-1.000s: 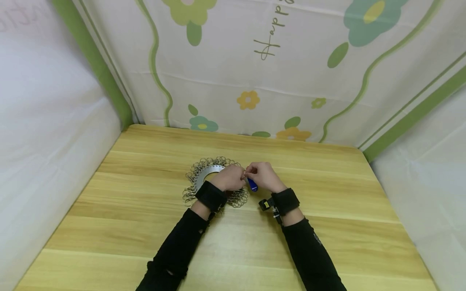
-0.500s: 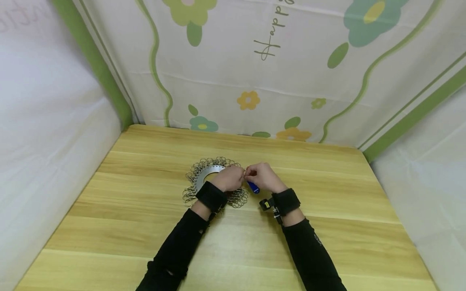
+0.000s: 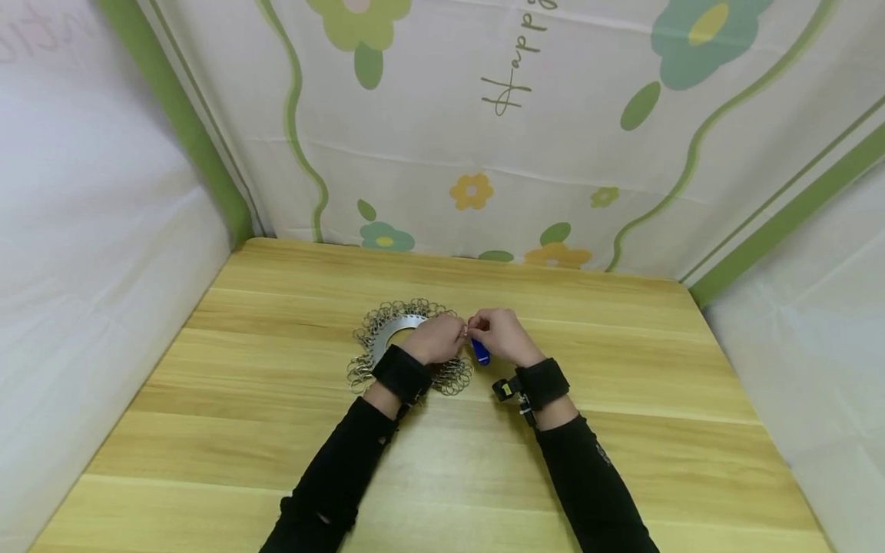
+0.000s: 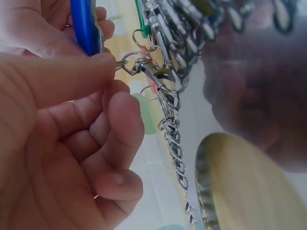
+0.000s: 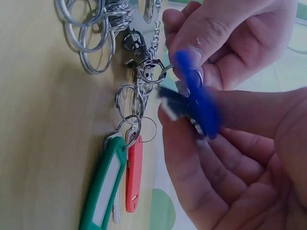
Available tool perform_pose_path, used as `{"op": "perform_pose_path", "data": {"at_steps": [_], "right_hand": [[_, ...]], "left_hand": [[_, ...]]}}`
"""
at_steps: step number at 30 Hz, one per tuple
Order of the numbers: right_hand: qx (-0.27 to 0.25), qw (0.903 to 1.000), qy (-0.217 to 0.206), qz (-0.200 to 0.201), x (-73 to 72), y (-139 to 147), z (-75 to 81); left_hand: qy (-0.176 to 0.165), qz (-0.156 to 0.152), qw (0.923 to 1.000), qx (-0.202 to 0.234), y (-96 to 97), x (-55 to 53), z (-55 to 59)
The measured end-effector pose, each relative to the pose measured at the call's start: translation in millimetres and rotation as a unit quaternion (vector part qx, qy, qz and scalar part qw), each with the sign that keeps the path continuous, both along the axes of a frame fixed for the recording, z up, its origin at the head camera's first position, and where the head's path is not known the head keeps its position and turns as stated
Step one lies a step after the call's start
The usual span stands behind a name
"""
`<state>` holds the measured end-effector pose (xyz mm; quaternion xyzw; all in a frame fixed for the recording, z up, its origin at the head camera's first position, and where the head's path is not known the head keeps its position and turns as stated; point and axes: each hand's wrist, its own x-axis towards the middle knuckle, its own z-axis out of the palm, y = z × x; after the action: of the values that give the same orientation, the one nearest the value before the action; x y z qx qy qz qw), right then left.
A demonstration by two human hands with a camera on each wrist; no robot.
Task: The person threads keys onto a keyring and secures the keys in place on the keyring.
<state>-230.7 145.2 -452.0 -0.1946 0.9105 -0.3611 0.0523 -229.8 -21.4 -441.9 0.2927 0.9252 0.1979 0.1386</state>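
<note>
A flat grey metal ring (image 3: 380, 338), fringed with many snap hooks and split rings, lies on the table. My left hand (image 3: 440, 338) is over its right side. In the left wrist view, that hand's thumb and forefinger pinch a small split ring (image 4: 122, 63) joined to a snap hook (image 4: 142, 66). My right hand (image 3: 503, 336) pinches a blue key tag (image 5: 204, 108) close beside the left fingertips. The tag is blurred in the right wrist view, and what its ring passes through is partly hidden by fingers.
A green key tag (image 5: 103, 187) and a red key tag (image 5: 135, 175) hang from other rings of the metal ring. Wooden tabletop (image 3: 622, 445) surrounds the work. A flowered white curtain (image 3: 415, 130) stands behind, with white cloth walls at both sides.
The blue key tag swung slightly to the right half a second ago and is back to a steeper angle now. My right hand shifted a little with it; the metal ring stays put.
</note>
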Motion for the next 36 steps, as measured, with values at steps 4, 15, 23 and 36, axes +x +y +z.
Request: {"op": "perform_pose_path", "data": {"at_steps": [4,15,23,36], "right_hand": [[0.001,0.9997,-0.003,0.023,0.3,-0.3,1.0],[0.008,0.9999,-0.003,-0.010,-1.8,-1.5,2.5],[0.016,0.9998,0.001,0.012,-1.4,-0.1,3.0],[0.016,0.9998,-0.010,-0.007,-0.8,0.8,3.4]], "left_hand": [[-0.001,0.009,0.9999,-0.011,-0.1,0.6,0.2],[0.009,-0.001,0.9999,0.008,0.3,-2.7,-1.9],[-0.001,0.008,1.0000,-0.002,0.9,-2.5,-2.1],[0.016,-0.001,0.9999,0.005,1.5,-3.2,-5.7]]}}
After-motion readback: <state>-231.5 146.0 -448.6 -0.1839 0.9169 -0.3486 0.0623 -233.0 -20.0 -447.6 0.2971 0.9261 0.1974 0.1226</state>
